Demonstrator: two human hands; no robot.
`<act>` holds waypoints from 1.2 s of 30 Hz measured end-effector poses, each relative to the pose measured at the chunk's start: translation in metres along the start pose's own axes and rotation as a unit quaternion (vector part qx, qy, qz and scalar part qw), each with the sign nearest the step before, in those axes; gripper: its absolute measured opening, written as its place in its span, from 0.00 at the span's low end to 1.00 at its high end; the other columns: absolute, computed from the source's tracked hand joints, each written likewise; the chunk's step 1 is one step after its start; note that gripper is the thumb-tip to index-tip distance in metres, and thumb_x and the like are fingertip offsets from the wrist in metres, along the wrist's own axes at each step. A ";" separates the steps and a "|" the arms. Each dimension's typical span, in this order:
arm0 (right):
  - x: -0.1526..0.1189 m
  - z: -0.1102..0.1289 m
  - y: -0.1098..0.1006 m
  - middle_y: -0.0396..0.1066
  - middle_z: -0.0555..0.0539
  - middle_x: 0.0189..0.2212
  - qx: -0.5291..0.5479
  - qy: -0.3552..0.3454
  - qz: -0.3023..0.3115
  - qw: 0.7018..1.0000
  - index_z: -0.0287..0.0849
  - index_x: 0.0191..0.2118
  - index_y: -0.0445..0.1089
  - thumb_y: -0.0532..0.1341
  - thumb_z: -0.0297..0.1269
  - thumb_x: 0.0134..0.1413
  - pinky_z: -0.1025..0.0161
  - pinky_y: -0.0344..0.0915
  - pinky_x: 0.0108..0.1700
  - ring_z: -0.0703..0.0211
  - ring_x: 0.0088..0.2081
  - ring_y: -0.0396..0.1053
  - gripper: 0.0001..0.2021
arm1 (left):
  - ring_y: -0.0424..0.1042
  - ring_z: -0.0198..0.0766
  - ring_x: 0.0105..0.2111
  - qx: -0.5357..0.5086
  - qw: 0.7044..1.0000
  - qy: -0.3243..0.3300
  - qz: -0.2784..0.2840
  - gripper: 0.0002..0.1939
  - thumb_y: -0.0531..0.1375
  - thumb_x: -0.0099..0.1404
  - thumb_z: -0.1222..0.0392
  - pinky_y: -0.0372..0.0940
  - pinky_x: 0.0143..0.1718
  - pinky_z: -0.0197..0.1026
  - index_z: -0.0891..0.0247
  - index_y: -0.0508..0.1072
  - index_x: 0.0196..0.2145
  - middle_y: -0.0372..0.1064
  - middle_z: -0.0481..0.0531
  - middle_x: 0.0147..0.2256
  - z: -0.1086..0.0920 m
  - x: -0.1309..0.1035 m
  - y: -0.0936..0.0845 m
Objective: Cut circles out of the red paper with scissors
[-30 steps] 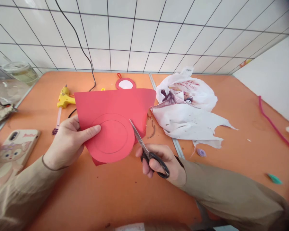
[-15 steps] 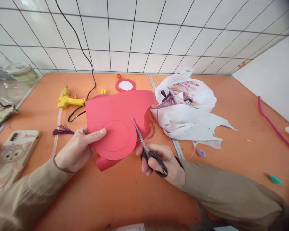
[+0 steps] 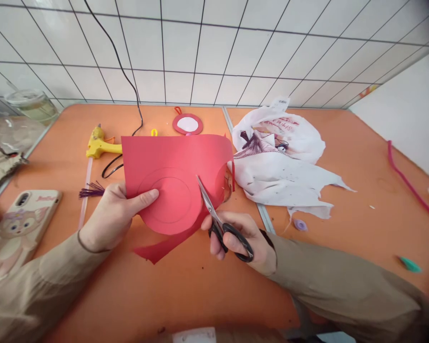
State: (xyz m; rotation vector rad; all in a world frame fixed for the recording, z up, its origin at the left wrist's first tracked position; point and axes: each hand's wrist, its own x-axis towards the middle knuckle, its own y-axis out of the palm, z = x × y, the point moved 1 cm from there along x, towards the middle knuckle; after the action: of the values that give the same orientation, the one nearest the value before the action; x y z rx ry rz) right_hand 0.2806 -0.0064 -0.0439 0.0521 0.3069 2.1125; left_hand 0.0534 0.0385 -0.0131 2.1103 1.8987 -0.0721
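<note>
A sheet of red paper (image 3: 171, 200) with two concentric circles drawn on it is pinched in my left hand (image 3: 116, 214), thumb on top and the other fingers underneath. Its lower edge follows the outer circle, and a partly cut strip (image 3: 160, 248) hangs below. My right hand (image 3: 241, 238) is closed on the black handles of the scissors (image 3: 214, 214). The blades lie at the right side of the drawn circle, pointing up and left, with the paper at them.
Behind the paper are a yellow glue gun (image 3: 102, 145) and a red ring with a white centre (image 3: 188, 124). A white plastic bag (image 3: 279, 162) lies to the right. At the left is a phone (image 3: 21, 228), with a jar (image 3: 32, 105) farther back.
The paper has turned slightly, its left part shifting left and the cut strip swinging down and left. My right hand with the scissors has hardly moved.
</note>
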 end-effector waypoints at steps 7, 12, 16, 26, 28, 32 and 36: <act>0.000 0.000 0.000 0.68 0.48 0.21 -0.007 0.000 -0.004 1.000 0.35 0.37 0.65 0.59 0.51 0.49 0.68 0.64 0.22 0.66 0.19 0.66 0.21 | 0.73 0.41 0.35 0.036 0.999 0.038 0.006 0.08 0.63 0.53 0.65 0.69 0.37 0.40 0.61 0.77 0.33 0.77 0.49 0.33 0.000 0.001 -0.003; 0.000 0.000 0.001 0.67 0.49 0.21 -0.002 0.002 -0.005 1.000 0.35 0.37 0.65 0.59 0.51 0.48 0.68 0.64 0.23 0.66 0.20 0.66 0.21 | 0.73 0.43 0.34 0.046 0.998 0.035 0.009 0.06 0.63 0.54 0.64 0.69 0.36 0.42 0.62 0.77 0.32 0.77 0.50 0.32 -0.001 -0.001 -0.002; 0.000 0.001 0.002 0.67 0.48 0.22 0.003 0.009 -0.012 1.000 0.35 0.36 0.65 0.60 0.51 0.48 0.67 0.65 0.24 0.66 0.20 0.66 0.20 | 0.73 0.44 0.35 0.051 0.998 0.026 0.012 0.06 0.63 0.54 0.64 0.69 0.37 0.43 0.62 0.77 0.32 0.76 0.50 0.32 -0.001 -0.002 -0.002; -0.001 0.002 0.002 0.68 0.48 0.23 0.006 -0.002 -0.002 1.000 0.35 0.37 0.65 0.60 0.49 0.49 0.67 0.65 0.25 0.66 0.22 0.66 0.19 | 0.73 0.45 0.36 0.075 0.996 0.043 0.002 0.07 0.63 0.54 0.63 0.69 0.38 0.44 0.62 0.77 0.33 0.76 0.50 0.33 -0.002 -0.003 -0.002; -0.001 0.002 0.002 0.68 0.48 0.23 0.005 -0.002 -0.004 1.000 0.35 0.37 0.65 0.60 0.49 0.49 0.67 0.65 0.25 0.66 0.21 0.66 0.19 | 0.73 0.44 0.35 0.073 0.996 0.042 0.004 0.06 0.63 0.54 0.63 0.69 0.37 0.43 0.62 0.77 0.33 0.76 0.49 0.33 -0.002 -0.004 -0.001; -0.001 0.002 0.002 0.68 0.48 0.22 0.003 0.002 -0.006 1.000 0.35 0.37 0.65 0.60 0.50 0.48 0.67 0.64 0.24 0.66 0.21 0.66 0.20 | 0.73 0.43 0.35 0.069 0.996 0.048 0.000 0.07 0.63 0.54 0.64 0.69 0.38 0.42 0.61 0.77 0.33 0.76 0.49 0.32 -0.002 -0.004 -0.001; 0.000 0.001 0.001 0.68 0.47 0.22 0.001 0.005 -0.007 1.000 0.35 0.37 0.65 0.60 0.50 0.48 0.67 0.65 0.24 0.65 0.21 0.66 0.20 | 0.73 0.44 0.36 0.064 0.997 0.050 -0.004 0.07 0.63 0.53 0.63 0.68 0.39 0.44 0.61 0.77 0.33 0.76 0.50 0.33 -0.001 -0.003 -0.002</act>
State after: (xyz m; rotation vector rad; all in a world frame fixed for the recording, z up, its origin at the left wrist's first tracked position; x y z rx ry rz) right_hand 0.2799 -0.0072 -0.0421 0.0411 0.3136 2.0988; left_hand 0.0513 0.0357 -0.0120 2.2271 2.0099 -0.0943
